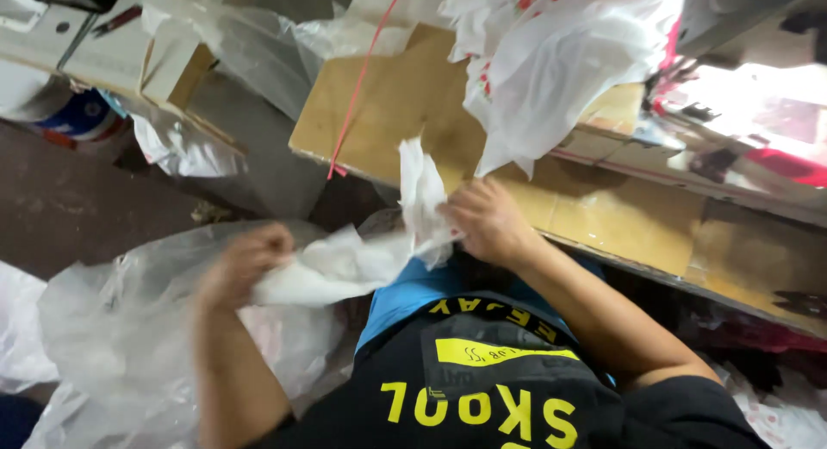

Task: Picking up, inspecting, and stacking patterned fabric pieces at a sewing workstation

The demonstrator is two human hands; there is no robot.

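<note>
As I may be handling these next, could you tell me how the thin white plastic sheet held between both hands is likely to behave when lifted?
Probably floppy: the white plastic sheet crumples and sags between the left hand and right hand. Likely very light, since its free end sticks up unsupported. Possibly slippery, as it looks smooth.

left hand (244,264) and right hand (488,221) grip opposite ends of a crumpled cloth (362,251), in front of the bench (405,113) | heap of plastic bags (560,61) on bench, behind right hand | large plastic bag (121,328) on floor (69,208), under left hand
</note>
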